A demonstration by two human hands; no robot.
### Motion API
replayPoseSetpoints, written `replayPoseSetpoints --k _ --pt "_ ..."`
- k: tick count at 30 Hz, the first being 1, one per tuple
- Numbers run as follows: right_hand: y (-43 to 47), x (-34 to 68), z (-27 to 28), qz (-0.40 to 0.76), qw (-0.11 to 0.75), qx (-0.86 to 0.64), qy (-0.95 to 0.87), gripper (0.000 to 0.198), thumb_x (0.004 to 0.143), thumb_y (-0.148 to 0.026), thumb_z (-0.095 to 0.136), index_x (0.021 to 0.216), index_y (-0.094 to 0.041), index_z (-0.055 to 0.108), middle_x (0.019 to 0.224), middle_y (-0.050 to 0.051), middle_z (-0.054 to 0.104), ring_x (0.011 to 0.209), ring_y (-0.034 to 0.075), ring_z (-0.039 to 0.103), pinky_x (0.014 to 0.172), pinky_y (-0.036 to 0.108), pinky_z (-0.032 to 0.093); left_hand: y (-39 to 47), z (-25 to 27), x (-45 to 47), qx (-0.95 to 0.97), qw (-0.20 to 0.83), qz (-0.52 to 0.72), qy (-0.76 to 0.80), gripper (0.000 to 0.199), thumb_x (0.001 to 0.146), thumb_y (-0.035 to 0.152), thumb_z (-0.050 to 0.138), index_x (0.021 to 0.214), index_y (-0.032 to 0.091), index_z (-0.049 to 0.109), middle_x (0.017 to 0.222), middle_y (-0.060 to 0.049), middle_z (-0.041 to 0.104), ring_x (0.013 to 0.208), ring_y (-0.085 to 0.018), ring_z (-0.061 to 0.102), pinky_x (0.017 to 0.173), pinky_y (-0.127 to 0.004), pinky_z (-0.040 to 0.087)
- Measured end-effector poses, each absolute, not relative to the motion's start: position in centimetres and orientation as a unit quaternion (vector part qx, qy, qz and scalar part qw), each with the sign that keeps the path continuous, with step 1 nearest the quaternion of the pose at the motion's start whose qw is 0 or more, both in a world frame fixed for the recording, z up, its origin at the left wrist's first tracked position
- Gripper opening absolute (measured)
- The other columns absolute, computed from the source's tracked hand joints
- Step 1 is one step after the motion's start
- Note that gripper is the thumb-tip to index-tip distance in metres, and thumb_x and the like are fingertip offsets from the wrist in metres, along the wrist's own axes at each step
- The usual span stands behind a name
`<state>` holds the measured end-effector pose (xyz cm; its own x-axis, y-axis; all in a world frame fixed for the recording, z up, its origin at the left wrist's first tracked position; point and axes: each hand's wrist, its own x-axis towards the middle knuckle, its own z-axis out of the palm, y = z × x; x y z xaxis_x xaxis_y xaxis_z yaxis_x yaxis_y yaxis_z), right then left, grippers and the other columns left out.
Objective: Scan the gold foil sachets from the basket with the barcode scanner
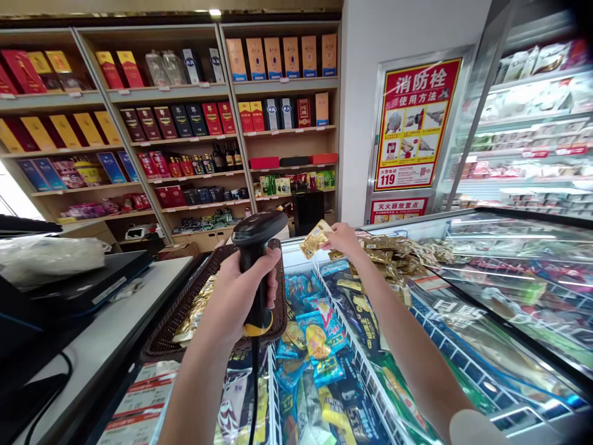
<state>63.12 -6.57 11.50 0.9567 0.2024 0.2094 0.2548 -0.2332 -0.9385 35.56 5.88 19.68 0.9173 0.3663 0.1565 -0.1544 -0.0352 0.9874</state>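
Head view: I see the left hand (236, 287) wrapped firmly round the handle of a black barcode scanner (259, 230), cable (254, 383) hanging; right hand (343, 240) has a fingertip grip, pinching a gold foil packet (315, 240) by one end near the far side of the freezer (295, 264). Packet should be light and slick (contents hidden, maybe fragile); I'd take its end, squeeze gently. Scanner looks stiff, heavier; handle's the place. Edges: wicker basket (279, 309) just beside the scanner, white wire divider (364, 364) between the forearms, black lid frame (509, 324) right. Open room: air between the hands, above blue snack packets (319, 337).
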Motion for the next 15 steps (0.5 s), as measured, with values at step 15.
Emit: replayPoseSetpoints --k 15 --pt "-18.2 67.2 10.5 -0.172 0.319 -0.931 0.042 0.058 0.091 -0.041 0.053 0.126 0.005 0.055 0.125 0.033 0.059 0.124 0.041 0.054 0.101 0.046 0.043 6.4 20.0 35.3 0.698 0.683 0.201 0.077 0.030 0.075 0.037 0.075 0.068 0.018 0.052 0.054 0.003 0.053 0.042 -0.009 0.047 0.038 -0.021 0.040"
